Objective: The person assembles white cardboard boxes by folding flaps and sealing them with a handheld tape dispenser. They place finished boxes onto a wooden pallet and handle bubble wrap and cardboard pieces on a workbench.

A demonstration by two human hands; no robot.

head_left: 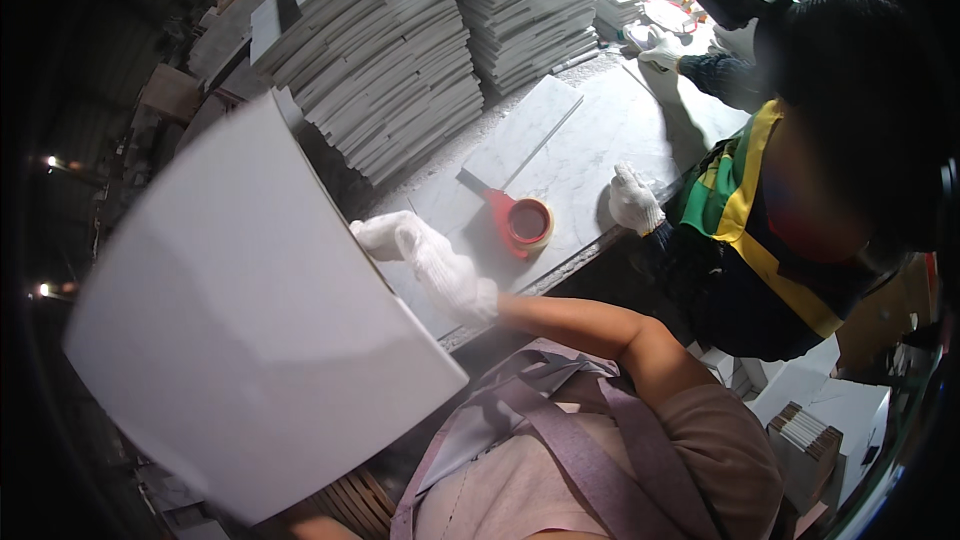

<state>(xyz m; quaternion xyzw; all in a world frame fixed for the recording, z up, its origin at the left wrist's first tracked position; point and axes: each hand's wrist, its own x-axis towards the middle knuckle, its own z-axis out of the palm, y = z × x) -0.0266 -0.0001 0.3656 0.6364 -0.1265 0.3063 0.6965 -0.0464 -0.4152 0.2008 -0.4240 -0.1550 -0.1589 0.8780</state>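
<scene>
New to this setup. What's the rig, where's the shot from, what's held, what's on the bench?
No robot: just a person working. The one picture comes from the left of two fisheye cameras on that person's head, looking down, so straight edges bend.

The wearer's right hand, in a white knit glove, is at the edge of a large, plain white, flat panel and appears to hold it up. The left hand is out of sight; only a bit of left forearm shows.

On the white, grey-veined bench top sits a red tape dispenser with a roll. Tall stacks of thin white slabs stand beyond. At right, a co-worker's white-gloved hand rests near the bench edge.
</scene>
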